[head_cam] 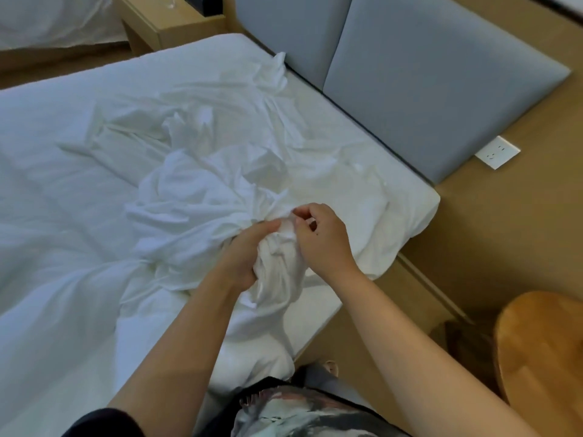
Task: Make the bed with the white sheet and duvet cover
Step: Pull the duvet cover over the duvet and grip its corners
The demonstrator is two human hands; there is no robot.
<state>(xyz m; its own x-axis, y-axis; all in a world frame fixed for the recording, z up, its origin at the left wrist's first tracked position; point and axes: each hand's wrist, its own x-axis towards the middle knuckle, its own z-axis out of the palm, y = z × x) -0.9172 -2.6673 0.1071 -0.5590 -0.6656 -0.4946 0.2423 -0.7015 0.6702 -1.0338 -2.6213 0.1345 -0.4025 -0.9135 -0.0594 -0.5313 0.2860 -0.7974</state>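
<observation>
Bed [56, 146] unmade; the task is judged at an early stage. Linen [205, 190] lies crumpled just beyond the fingers, neither spread nor tucked (sheet or duvet cover, cannot tell). Left hand [249, 250] grips a bunched end; right hand [325, 241] pinches its top fold. Spreading and tucking remain.

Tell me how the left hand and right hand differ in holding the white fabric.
The left hand wraps a thick bunch of white fabric; the right hand only pinches its top. The left hand is on the bunch's left, the right hand on its right. Both hold the same bunch.
</observation>
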